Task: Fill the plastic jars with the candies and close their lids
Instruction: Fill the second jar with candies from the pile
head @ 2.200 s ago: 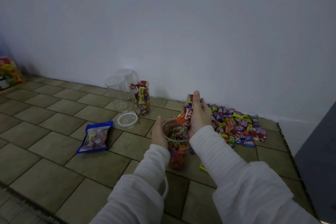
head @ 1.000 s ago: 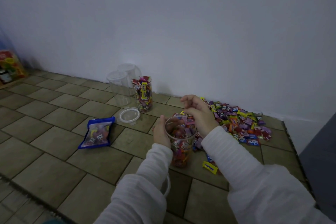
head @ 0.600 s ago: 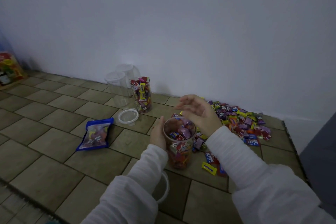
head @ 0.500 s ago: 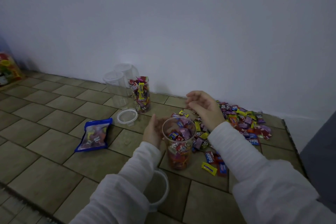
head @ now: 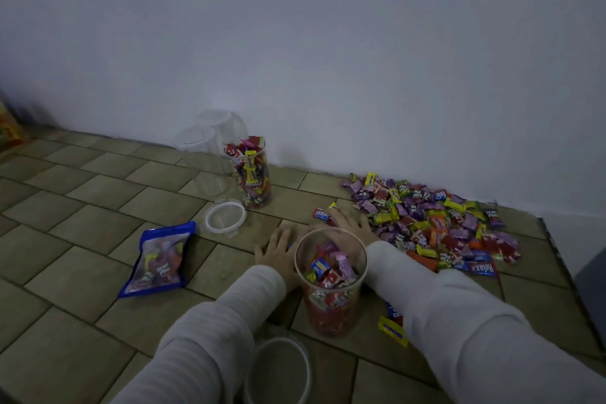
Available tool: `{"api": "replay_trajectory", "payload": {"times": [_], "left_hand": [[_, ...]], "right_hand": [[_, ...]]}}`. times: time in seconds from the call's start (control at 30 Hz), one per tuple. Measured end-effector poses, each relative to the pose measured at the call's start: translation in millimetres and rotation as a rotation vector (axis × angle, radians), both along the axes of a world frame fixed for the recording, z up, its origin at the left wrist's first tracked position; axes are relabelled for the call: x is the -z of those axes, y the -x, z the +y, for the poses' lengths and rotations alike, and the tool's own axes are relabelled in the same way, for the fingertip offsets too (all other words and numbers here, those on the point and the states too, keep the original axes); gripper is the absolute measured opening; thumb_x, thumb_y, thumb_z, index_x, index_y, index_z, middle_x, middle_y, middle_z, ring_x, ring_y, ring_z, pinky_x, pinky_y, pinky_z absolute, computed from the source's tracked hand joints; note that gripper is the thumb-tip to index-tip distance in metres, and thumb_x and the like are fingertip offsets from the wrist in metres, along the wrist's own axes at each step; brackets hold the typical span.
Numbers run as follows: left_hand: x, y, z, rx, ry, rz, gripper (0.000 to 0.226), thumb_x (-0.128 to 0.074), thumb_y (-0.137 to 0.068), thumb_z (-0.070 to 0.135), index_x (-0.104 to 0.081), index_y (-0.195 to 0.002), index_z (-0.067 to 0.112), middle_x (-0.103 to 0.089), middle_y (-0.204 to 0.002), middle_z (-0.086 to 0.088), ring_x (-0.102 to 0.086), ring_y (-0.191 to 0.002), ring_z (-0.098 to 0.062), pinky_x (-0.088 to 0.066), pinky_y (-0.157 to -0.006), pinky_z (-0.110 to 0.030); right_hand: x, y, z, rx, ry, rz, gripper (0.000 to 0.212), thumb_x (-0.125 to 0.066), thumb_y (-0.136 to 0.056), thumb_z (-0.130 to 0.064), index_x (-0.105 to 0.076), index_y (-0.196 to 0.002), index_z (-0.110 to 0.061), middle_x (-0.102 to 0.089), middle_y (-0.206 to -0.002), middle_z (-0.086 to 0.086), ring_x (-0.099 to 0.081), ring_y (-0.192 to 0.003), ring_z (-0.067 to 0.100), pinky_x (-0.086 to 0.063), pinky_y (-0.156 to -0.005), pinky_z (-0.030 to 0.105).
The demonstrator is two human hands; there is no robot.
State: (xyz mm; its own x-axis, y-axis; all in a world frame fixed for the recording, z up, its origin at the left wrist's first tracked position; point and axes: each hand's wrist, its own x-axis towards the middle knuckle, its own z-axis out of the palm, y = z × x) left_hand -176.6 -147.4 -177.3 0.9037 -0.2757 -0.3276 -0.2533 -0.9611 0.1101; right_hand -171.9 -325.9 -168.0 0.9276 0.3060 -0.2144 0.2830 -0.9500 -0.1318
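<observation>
Your left hand [head: 273,251] and right hand [head: 352,223] lie flat and empty on the floor behind the half-full jar [head: 330,282], near the floor's front edge; it's light, slick plastic, so grip mid-wall.

Just one camera here, strapped to my head, wide-angle, pointing forward and down at the tiled floor [head: 98,272]. It sits close above my forearms, so the sleeves fill the bottom edge. The white wall [head: 328,43] takes up the whole top half. No second view to compare with.
</observation>
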Motion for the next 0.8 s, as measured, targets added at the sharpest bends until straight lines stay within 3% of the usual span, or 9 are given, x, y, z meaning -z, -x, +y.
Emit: {"api": "replay_trajectory", "payload": {"times": [0.1,0.17,0.27,0.3,0.43,0.53,0.63,0.7,0.8], "left_hand": [[-1.3,-14.2,-9.7,0.047,-0.031,0.032,0.104,-0.058,-0.076,0.065,0.014,-0.146,0.038,0.020,-0.156,0.001,0.016,-0.144,-0.026,0.000,-0.110,-0.062],[-2.1,-25.6,-15.0,0.071,0.000,0.029,0.100,-0.055,-0.078,0.066,0.014,-0.145,0.041,0.019,-0.157,0.001,0.014,-0.144,-0.026,-0.001,-0.110,-0.063],[-0.1,-42.4,-25.1,0.087,0.056,-0.006,0.092,-0.043,-0.079,0.074,0.011,-0.146,0.041,0.016,-0.157,0.003,0.012,-0.145,-0.025,-0.002,-0.112,-0.060],[1.6,-46.8,-29.4,0.097,0.052,-0.029,0.091,-0.039,-0.079,0.076,0.011,-0.146,0.041,0.014,-0.157,0.005,0.011,-0.145,-0.024,-0.002,-0.112,-0.060],[15.7,-61.6,-36.2,0.119,0.037,-0.159,0.080,-0.031,-0.083,0.074,0.001,-0.147,0.040,0.000,-0.157,0.012,-0.003,-0.143,-0.025,-0.011,-0.108,-0.060],[19.4,-64.1,-32.6,0.122,0.128,-0.236,0.066,-0.024,-0.087,0.067,-0.022,-0.144,0.035,-0.018,-0.152,0.006,-0.016,-0.138,-0.023,-0.019,-0.109,-0.047],[17.3,-63.1,-34.0,0.130,0.191,-0.313,0.086,-0.006,-0.068,0.071,-0.038,-0.135,0.029,-0.037,-0.139,0.002,-0.034,-0.124,-0.021,-0.028,-0.100,-0.034],[17.9,-65.1,-35.6,0.124,0.192,-0.331,0.075,-0.018,-0.077,0.070,-0.042,-0.132,0.025,-0.042,-0.131,-0.002,-0.039,-0.118,-0.022,-0.031,-0.096,-0.032],[18.5,-65.3,-37.2,0.114,0.224,-0.342,0.042,-0.042,-0.094,0.043,-0.045,-0.128,0.018,-0.047,-0.125,-0.006,-0.043,-0.113,-0.023,-0.036,-0.095,-0.034]], "right_hand": [[4.9,-11.0,-7.4,0.042,0.058,-0.021,0.085,-0.047,-0.083,-0.069,-0.005,-0.151,-0.039,0.009,-0.160,0.006,0.012,-0.146,0.032,0.000,-0.113,0.065],[11.2,-17.1,-16.8,0.093,0.075,-0.084,0.086,-0.027,-0.079,-0.082,-0.002,-0.150,-0.040,0.006,-0.160,0.004,0.011,-0.147,0.030,-0.003,-0.113,0.063],[16.6,-20.8,-27.3,0.092,0.089,-0.096,0.122,0.020,-0.043,-0.094,0.002,-0.150,-0.039,0.004,-0.160,-0.004,0.006,-0.148,0.026,-0.006,-0.112,0.060],[16.7,-21.6,-29.0,0.099,0.093,-0.093,0.124,0.020,-0.042,-0.093,0.002,-0.151,-0.037,0.003,-0.160,-0.006,0.003,-0.148,0.025,-0.006,-0.112,0.060],[19.7,-23.9,-29.7,0.114,0.076,-0.196,0.073,-0.017,-0.090,-0.067,-0.012,-0.152,-0.029,-0.014,-0.159,-0.004,-0.016,-0.144,0.023,-0.013,-0.111,0.054],[22.6,-24.1,-25.1,0.118,0.004,-0.333,0.075,-0.013,-0.081,-0.061,-0.047,-0.136,-0.023,-0.046,-0.140,0.006,-0.044,-0.124,0.028,-0.029,-0.101,0.052],[27.4,-28.6,-22.6,0.110,-0.044,-0.388,0.067,-0.017,-0.082,-0.055,-0.062,-0.114,-0.017,-0.062,-0.110,0.009,-0.058,-0.103,0.030,-0.038,-0.093,0.052],[25.3,-29.5,-22.7,0.110,-0.003,-0.319,0.062,-0.017,-0.089,-0.056,-0.055,-0.120,-0.019,-0.058,-0.116,0.006,-0.056,-0.108,0.026,-0.032,-0.098,0.046],[20.0,-31.5,-23.9,0.131,0.002,-0.277,0.044,-0.033,-0.098,-0.050,-0.049,-0.124,-0.019,-0.056,-0.123,0.003,-0.053,-0.113,0.022,-0.027,-0.102,0.040]]}}
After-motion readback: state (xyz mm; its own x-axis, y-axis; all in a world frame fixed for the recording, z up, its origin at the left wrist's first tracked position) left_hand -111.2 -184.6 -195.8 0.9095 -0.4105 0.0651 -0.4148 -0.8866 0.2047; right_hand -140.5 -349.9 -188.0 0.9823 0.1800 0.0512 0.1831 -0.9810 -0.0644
